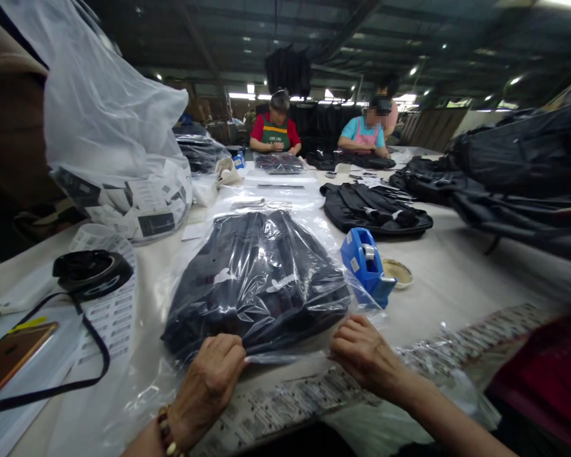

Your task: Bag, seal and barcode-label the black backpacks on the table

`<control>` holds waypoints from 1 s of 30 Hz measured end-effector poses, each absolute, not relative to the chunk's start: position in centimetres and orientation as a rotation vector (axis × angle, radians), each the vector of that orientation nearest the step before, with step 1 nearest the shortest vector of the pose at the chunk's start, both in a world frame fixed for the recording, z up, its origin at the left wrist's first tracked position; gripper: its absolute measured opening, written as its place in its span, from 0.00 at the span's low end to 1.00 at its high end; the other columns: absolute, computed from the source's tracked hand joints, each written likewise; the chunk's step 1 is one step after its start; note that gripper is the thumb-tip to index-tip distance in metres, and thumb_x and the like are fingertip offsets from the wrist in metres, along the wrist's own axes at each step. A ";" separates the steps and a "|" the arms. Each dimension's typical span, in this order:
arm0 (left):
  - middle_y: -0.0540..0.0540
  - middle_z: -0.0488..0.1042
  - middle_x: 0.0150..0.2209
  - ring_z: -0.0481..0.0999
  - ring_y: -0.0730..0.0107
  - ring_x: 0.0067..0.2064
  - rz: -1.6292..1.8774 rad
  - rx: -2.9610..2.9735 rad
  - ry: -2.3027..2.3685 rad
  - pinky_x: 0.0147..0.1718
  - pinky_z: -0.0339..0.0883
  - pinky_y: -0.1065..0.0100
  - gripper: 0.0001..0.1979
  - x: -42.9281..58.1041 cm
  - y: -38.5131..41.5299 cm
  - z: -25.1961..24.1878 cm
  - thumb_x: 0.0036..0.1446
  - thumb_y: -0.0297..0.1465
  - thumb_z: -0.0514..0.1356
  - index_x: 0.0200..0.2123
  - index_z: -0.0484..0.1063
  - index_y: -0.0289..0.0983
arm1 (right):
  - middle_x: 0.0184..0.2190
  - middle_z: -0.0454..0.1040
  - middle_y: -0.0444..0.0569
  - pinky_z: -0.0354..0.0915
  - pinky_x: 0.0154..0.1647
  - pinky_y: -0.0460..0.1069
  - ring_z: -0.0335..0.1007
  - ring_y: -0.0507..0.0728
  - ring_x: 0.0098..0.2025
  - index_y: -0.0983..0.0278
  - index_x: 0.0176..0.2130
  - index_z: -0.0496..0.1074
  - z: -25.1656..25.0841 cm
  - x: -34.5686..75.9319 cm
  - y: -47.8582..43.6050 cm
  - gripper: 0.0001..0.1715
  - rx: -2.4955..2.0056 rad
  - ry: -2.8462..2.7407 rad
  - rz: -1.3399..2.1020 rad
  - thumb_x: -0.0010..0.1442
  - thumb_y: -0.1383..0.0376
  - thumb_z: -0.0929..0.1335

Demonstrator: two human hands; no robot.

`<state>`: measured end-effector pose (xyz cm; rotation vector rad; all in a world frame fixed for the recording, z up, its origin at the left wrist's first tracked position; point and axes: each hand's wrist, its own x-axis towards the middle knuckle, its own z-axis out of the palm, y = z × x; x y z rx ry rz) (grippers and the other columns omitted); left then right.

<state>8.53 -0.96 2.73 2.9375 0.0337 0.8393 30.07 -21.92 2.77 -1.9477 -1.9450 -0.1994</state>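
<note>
A dark folded garment in a clear plastic bag (pixel 257 279) lies on the table in front of me. My left hand (pixel 214 374) is closed on the bag's near edge at the left. My right hand (pixel 361 352) is closed on the same edge at the right. Between the two hands the plastic flap is folded along the bag's near side. A beaded bracelet (pixel 166 435) sits on my left wrist. Strips of printed labels (pixel 285 406) lie under my hands near the table's front edge.
A blue tape dispenser (pixel 366 263) stands right of the bag, a small round dish (pixel 398 271) beside it. A big clear sack of tags (pixel 124 165) is at the left, a phone (pixel 9 358) and black strap (pixel 90 273) near it. Dark garments (pixel 375 212) are piled at the right; two people work at the far end.
</note>
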 end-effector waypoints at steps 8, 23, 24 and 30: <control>0.48 0.67 0.30 0.66 0.68 0.33 0.767 3.005 0.003 0.32 0.58 0.66 0.10 8.4 -1.2 2.6 0.58 0.22 0.48 0.28 0.63 0.38 | 0.23 0.66 0.44 0.49 0.34 0.50 0.58 0.53 0.29 0.63 0.28 0.63 4.2 32.0 -23.4 0.08 -2.043 -1.866 -0.235 0.55 0.74 0.60; 0.46 0.70 0.38 0.70 0.69 0.43 0.783 2.951 -0.038 0.41 0.65 0.69 0.09 6.6 -0.1 1.9 0.60 0.25 0.49 0.31 0.67 0.38 | 0.22 0.68 0.42 0.51 0.41 0.52 0.58 0.53 0.32 0.61 0.27 0.65 6.1 32.6 -24.3 0.09 -2.043 -2.030 -0.220 0.57 0.72 0.62; 0.46 0.70 0.38 0.70 0.69 0.43 0.793 2.938 -0.051 0.41 0.65 0.69 0.09 6.5 -0.1 1.9 0.60 0.25 0.49 0.31 0.67 0.38 | 0.22 0.68 0.42 0.51 0.41 0.52 0.58 0.53 0.31 0.61 0.27 0.65 6.0 32.8 -24.4 0.09 -2.060 -2.010 -0.233 0.59 0.69 0.63; 0.47 0.69 0.35 0.69 0.70 0.42 0.803 2.902 -0.024 0.41 0.65 0.70 0.09 6.5 0.1 1.6 0.61 0.28 0.50 0.29 0.66 0.39 | 0.21 0.68 0.42 0.50 0.39 0.50 0.60 0.52 0.30 0.63 0.23 0.65 4.4 33.7 -24.4 0.20 -2.121 -1.773 -0.342 0.63 0.57 0.62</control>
